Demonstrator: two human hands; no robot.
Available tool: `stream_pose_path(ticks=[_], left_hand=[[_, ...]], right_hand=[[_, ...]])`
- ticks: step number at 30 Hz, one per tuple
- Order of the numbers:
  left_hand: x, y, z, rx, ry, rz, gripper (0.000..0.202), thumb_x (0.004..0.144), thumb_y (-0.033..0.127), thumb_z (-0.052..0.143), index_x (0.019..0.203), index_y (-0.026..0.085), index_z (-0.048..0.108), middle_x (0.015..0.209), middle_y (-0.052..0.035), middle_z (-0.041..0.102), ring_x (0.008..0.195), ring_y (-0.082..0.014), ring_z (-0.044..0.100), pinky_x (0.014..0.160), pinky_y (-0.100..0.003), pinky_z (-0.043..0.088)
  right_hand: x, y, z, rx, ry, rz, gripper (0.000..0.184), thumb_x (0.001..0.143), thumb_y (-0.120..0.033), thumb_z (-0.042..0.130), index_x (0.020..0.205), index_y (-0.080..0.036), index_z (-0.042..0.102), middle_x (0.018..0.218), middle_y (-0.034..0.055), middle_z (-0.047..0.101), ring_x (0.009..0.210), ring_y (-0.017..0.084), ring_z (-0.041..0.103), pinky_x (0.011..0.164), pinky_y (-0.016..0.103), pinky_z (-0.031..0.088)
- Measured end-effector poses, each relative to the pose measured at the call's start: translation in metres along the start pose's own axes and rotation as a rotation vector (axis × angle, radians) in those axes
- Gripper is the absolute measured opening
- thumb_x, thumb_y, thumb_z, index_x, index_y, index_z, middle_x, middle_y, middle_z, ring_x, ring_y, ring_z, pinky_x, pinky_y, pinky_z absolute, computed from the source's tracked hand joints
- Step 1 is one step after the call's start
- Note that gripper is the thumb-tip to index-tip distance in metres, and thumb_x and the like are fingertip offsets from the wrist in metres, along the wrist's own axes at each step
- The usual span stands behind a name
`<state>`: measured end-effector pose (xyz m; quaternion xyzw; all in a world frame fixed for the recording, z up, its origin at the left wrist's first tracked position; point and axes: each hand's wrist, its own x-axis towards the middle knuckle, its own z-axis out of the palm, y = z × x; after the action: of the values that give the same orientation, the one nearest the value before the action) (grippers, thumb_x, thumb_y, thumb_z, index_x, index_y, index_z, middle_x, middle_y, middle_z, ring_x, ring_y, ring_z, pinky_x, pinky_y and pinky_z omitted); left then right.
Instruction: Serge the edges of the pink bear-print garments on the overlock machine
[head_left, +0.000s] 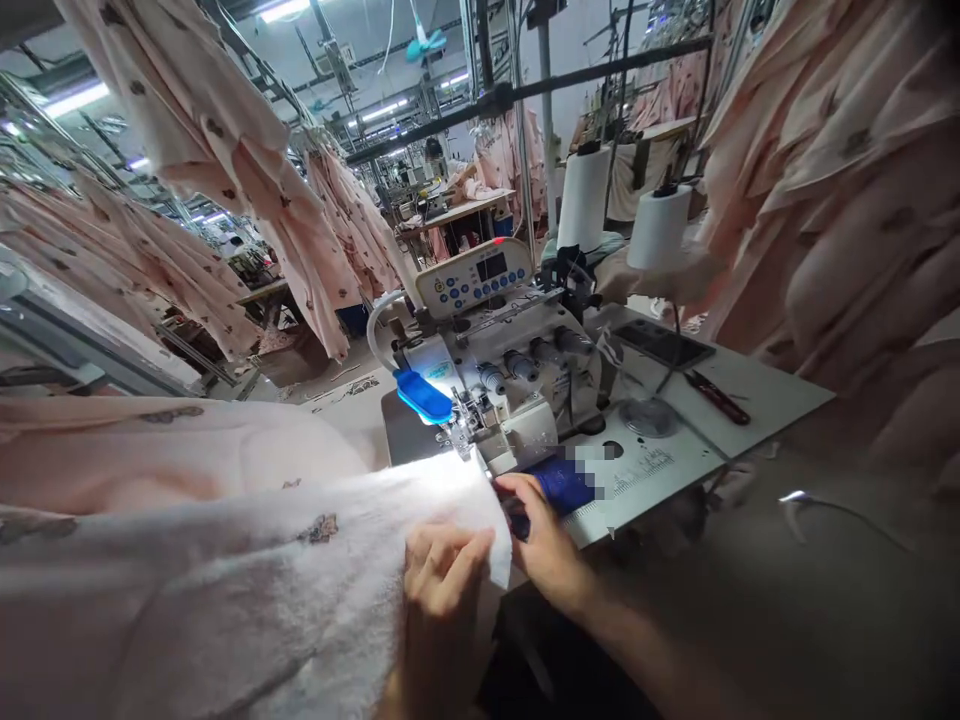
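Left hand curled, fingers pinching the edge of the pale printed fabric spread across the lap and table left of the needle. Right hand just beside it, fingertips pressing the fabric corner toward the overlock machine; grip unclear. Thread cones behind.

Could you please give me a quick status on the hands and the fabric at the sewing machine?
Left hand gripping pink fabric edge. Right hand pinching it beside the presser foot. Nothing blocking the feed.
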<state>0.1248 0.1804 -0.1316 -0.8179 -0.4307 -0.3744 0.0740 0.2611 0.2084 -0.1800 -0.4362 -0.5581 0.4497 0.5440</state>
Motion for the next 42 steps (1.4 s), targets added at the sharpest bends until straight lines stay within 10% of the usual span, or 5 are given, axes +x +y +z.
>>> stream_pose_path(ticks=[16,22,25,29,42], left_hand=[[-0.014,0.027,-0.005,0.069,0.073,0.018,0.038,0.068,0.007,0.058,0.105,0.017,0.06,0.085,-0.007,0.06,0.087,-0.0205,0.054,0.086,-0.039,0.039],[0.007,0.019,-0.015,-0.015,-0.076,0.105,0.021,0.079,0.003,0.049,0.091,0.017,0.059,0.073,-0.0025,0.059,0.075,-0.0146,0.054,0.078,-0.031,0.042],[0.022,0.002,-0.024,0.104,-0.232,0.139,0.02,0.085,0.018,0.049,0.104,0.018,0.057,0.094,-0.0055,0.064,0.097,-0.0199,0.056,0.095,-0.039,0.041],[0.028,-0.018,-0.024,0.402,-0.429,0.074,0.054,0.088,0.028,0.044,0.137,0.011,0.029,0.14,-0.0153,0.038,0.131,-0.0274,0.033,0.106,-0.049,0.034],[0.047,-0.044,-0.013,0.396,-0.471,0.054,0.047,0.089,0.025,0.038,0.132,0.005,0.036,0.137,-0.0181,0.04,0.13,-0.0245,0.036,0.106,-0.045,0.038]], right_hand=[[-0.03,-0.058,-0.037,0.062,-0.34,0.152,0.032,0.087,-0.032,0.045,0.059,-0.017,0.05,0.053,-0.0042,0.037,0.051,0.01,0.037,0.05,0.021,0.031],[-0.005,-0.024,-0.046,-0.299,-0.166,-0.463,0.018,0.09,-0.019,0.049,0.103,-0.024,0.06,0.118,0.0046,0.051,0.083,0.014,0.052,0.074,0.027,0.042],[0.011,-0.017,-0.048,-0.287,-0.304,-0.655,0.02,0.097,-0.024,0.042,0.088,-0.023,0.06,0.1,0.0012,0.061,0.079,0.014,0.054,0.073,0.03,0.039],[0.016,-0.019,-0.053,-0.307,-0.279,-0.701,0.026,0.1,-0.028,0.034,0.09,-0.022,0.057,0.09,0.0013,0.064,0.073,0.014,0.054,0.068,0.031,0.036],[0.033,-0.012,-0.04,-0.355,-0.195,-0.731,0.025,0.099,-0.023,0.033,0.096,-0.021,0.057,0.097,0.0024,0.064,0.082,0.016,0.055,0.07,0.032,0.035]])
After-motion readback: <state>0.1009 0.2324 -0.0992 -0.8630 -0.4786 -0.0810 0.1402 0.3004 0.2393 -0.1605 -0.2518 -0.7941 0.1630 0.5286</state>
